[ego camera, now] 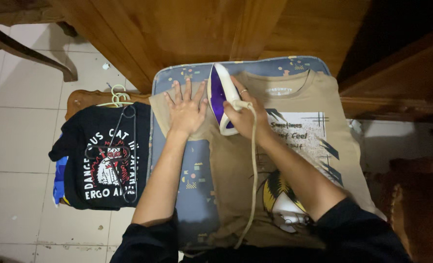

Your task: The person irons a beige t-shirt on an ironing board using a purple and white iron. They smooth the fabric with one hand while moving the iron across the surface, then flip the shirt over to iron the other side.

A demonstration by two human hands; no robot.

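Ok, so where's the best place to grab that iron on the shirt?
By its white handle, from above. The iron lies soleplate down on the tan T-shirt, so the handle is uppermost. The right hand wraps it near the cord end; the left hand lies flat beside it.

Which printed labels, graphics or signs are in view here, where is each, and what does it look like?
Neck label: inside tan shirt's collar, small pale print.
Chest print: tan shirt's middle, pale speckled rectangle, dark lettering.
Black shirt's graphic: pile left of board, white lettering, red-white figure.
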